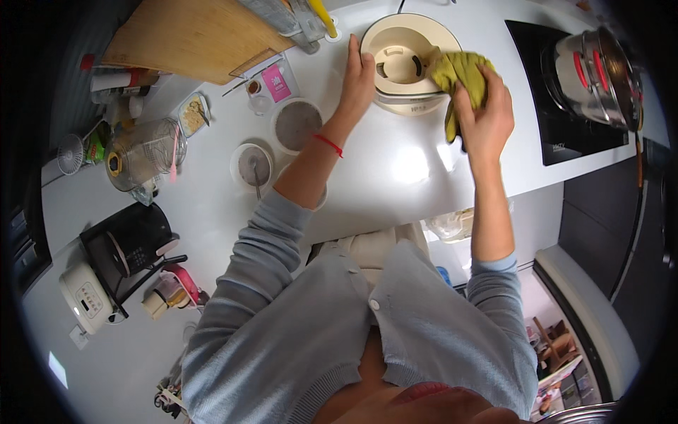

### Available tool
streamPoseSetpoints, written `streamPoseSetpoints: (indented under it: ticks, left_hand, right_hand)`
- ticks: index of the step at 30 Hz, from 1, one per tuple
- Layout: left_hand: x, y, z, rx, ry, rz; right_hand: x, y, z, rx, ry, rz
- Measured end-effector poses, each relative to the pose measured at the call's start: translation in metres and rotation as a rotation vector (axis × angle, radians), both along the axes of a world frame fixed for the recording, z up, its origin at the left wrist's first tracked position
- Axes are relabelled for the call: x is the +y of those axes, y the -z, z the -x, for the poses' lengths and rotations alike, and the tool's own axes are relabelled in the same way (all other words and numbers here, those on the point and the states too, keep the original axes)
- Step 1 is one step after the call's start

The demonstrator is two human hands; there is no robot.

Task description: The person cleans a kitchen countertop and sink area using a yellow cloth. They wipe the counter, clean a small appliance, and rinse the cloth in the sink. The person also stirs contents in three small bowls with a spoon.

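Note:
A cream-coloured round appliance base [389, 87] with a deep central well stands on the white countertop [371, 169]. Against its left side rests my left hand [360, 79], thumb at the rim and fingers along the outer wall. My right hand [488, 119] grips a yellow-green cloth [463, 74], bunched up and pressed to the right part of the base's rim. One end of the cloth hangs down below my fingers. A dark cord leaves the back of the base.
Bowls of greyish contents [297, 126] and a smaller bowl with a spoon [253, 165] sit left of my forearm. At the right, a steel pot [588, 79] with red handles is on a black cooktop [572, 143]. A wooden board [185, 40] leans at the back left.

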State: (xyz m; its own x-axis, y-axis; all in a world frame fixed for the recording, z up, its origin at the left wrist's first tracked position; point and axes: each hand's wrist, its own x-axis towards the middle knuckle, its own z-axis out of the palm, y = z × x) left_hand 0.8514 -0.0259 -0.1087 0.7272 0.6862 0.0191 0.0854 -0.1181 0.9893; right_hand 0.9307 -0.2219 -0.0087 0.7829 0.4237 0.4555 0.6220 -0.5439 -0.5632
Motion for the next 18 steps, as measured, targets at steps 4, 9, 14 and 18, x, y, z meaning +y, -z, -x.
streamPoseSetpoints:
  ticks: [4, 9, 14, 18]
  left_hand:
    - [-0.013, -0.022, 0.000, -0.018, -0.024, -0.023]
    - [-0.010, -0.014, -0.002, 0.030, -0.092, -0.137]
    - [-0.008, -0.018, 0.001, 0.081, -0.082, -0.073]
    - [-0.009, -0.014, 0.000, 0.093, -0.074, -0.080]
  right_hand:
    - [0.074, 0.002, -0.023, 0.026, -0.118, 0.519]
    - [0.138, 0.028, -0.030, 0.265, -0.147, 0.806]
    - [0.148, 0.031, -0.031, 0.470, -0.160, 0.832]
    - [0.143, 0.039, -0.036, 0.326, -0.415, 0.830]
